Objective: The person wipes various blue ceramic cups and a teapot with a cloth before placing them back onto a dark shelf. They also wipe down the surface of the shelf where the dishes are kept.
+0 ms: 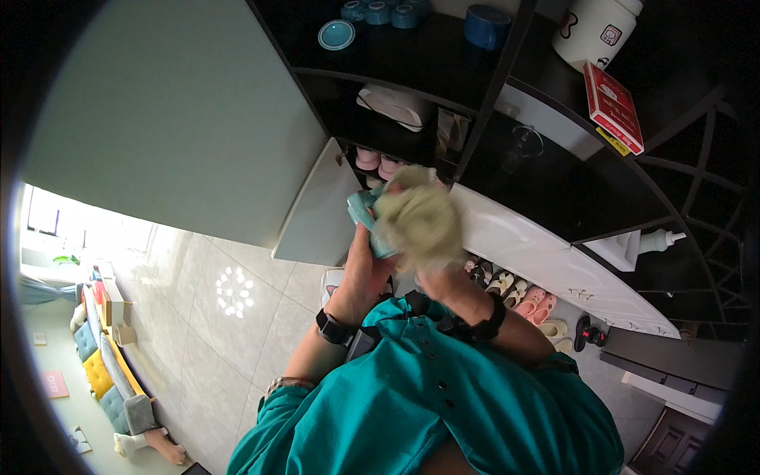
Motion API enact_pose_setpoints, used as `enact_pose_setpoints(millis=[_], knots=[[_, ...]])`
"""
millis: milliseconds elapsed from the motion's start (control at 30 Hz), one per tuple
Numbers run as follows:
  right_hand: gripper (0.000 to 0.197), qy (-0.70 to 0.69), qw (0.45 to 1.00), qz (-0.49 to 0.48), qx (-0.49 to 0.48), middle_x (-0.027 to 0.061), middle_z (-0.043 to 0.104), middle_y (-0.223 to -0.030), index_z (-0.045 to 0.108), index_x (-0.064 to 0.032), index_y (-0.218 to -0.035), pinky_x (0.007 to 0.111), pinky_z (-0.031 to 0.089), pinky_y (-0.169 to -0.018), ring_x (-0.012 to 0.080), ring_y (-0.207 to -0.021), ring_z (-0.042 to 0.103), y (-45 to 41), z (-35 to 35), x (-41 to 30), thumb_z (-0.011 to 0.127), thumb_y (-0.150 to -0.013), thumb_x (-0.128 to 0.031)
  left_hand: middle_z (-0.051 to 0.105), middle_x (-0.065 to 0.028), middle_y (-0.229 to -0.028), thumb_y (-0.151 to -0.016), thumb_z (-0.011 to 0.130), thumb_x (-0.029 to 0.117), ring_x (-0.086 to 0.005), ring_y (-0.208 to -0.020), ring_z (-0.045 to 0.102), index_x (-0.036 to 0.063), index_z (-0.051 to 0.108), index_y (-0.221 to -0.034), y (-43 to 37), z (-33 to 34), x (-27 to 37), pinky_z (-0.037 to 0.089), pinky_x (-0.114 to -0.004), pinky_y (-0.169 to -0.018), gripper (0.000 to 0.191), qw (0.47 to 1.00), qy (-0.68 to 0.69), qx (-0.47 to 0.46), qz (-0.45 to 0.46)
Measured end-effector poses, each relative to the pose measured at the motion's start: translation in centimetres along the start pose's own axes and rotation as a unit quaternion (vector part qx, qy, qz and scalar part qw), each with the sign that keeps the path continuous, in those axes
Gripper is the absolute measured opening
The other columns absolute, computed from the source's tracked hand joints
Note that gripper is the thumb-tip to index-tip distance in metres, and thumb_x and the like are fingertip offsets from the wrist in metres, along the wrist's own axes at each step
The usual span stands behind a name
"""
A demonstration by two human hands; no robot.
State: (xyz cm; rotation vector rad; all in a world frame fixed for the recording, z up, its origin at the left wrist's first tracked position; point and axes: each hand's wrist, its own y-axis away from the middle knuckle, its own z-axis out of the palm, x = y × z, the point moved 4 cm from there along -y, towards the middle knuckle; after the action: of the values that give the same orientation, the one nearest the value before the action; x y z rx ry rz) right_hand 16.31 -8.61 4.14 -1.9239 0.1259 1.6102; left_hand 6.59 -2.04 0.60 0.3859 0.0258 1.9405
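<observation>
My left hand [365, 276] holds a pale blue-green object [363, 211], perhaps a ceramic piece, in front of the open cabinet. Against it my right hand [442, 282] has a light green cloth [421, 222], blurred and bunched, which hides my right fingers and part of the object. Behind the cloth, pink shoes [368, 158] stand in the lower cabinet compartment. On the black shelf above are a small blue dish [336, 35], several upturned blue cups [377, 13] and a blue pot [487, 27].
An open cabinet door [320, 214] stands to the left. Rightward, the shelves hold a clear glass [523, 142], a red box [614, 108], a white jar [597, 29] and a bottle [658, 240]. Pairs of shoes [534, 306] line the floor below the white drawer fronts [510, 219].
</observation>
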Motion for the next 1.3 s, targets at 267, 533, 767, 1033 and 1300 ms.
enact_pose_setpoints(millis=[267,533,767,1033,1300], knots=[[0.06,0.089,0.995,-0.053,-0.004,0.0154,0.045,-0.136,0.033,-0.0021,-0.141,0.037,0.035,-0.108,0.0277,-0.129,0.042,0.6,-0.3,3.3,0.058,-0.092,-0.025,0.053,-0.014,-0.131,-0.09,0.048,0.062,-0.0255,-0.116,0.055,0.0043,0.042,-0.136,-0.4,-1.9,0.7,0.045,-0.04,-0.101,0.074,0.967,-0.221,0.107,0.073],[0.043,-0.316,0.893,0.291,0.136,0.0073,0.054,-0.127,0.043,-0.002,-0.134,0.034,0.046,-0.097,0.018,-0.115,0.054,2.3,-1.2,8.7,0.05,-0.099,-0.026,0.053,-0.0118,-0.128,-0.076,0.075,0.048,-0.0218,-0.116,0.053,0.0003,0.039,-0.136,-0.2,-0.4,0.7,0.043,-0.036,-0.099,0.084,0.942,-0.307,0.003,0.134],[0.043,-0.509,0.762,0.388,0.098,0.0054,0.056,-0.126,0.049,-0.0066,-0.13,0.032,0.049,-0.092,0.0164,-0.113,0.056,2.6,-0.6,6.4,0.046,-0.1,-0.037,0.051,-0.0175,-0.128,-0.071,0.078,0.04,-0.0281,-0.112,0.055,-0.0009,0.045,-0.132,-0.2,-1.1,2.8,0.043,-0.037,-0.097,0.081,0.654,-0.706,-0.004,0.271],[0.045,-0.443,0.813,0.33,0.187,0.005,0.055,-0.128,0.046,-0.0072,-0.134,0.03,0.045,-0.096,0.0154,-0.113,0.055,1.7,-1.9,7.0,0.044,-0.101,-0.037,0.045,-0.0122,-0.138,-0.086,0.056,-0.006,-0.0251,-0.124,0.049,0.0074,0.052,-0.132,1.4,4.0,4.1,0.045,-0.035,-0.098,0.049,0.666,-0.695,0.023,0.27],[0.034,-0.181,0.922,0.264,0.22,0.0069,0.061,-0.117,0.055,0.001,-0.122,0.029,0.044,-0.089,0.0157,-0.105,0.056,1.2,-2.3,6.2,0.053,-0.098,-0.023,0.057,-0.0157,-0.127,-0.086,0.069,0.021,-0.0246,-0.109,0.058,-0.0036,0.065,-0.111,1.4,4.9,2.9,0.049,-0.034,-0.089,0.035,0.606,-0.779,0.002,0.162]])
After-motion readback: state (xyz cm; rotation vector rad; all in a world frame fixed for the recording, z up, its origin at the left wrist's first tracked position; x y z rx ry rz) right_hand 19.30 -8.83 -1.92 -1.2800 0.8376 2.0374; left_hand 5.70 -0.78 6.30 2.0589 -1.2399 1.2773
